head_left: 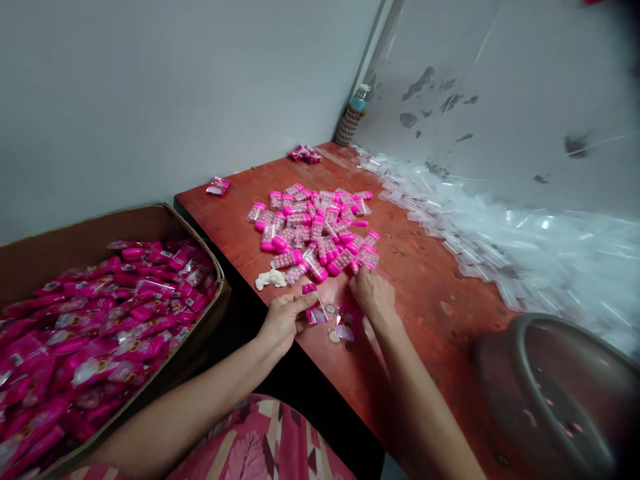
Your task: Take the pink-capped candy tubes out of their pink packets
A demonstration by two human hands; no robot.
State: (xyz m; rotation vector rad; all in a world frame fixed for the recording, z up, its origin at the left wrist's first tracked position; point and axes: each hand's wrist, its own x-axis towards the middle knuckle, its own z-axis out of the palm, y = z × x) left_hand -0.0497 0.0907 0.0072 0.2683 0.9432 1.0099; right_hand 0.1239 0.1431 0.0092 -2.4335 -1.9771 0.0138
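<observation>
My left hand (284,319) pinches a small pink and clear plastic wrapper (317,312) between thumb and fingers, over the table's near edge. A second pink and clear wrapper (345,324) lies flat on the red tabletop between my hands. At the near right edge of a heap of small clear containers with pink caps (317,230), my right hand (374,293) is closed, knuckles up. Its fingertips meet a pink cap there, but the fingers are mostly hidden. Pale pink pellets show inside the containers. Close to my left hand sits a lump of whitish material (271,279).
Left of the table stands a cardboard box (216,260) full of pink packets (145,313). Clear plastic pieces (540,247) are heaped along the right wall. A grey tub (523,373) is at the near right. Packets (219,186) and a bottle (359,98) are farther back.
</observation>
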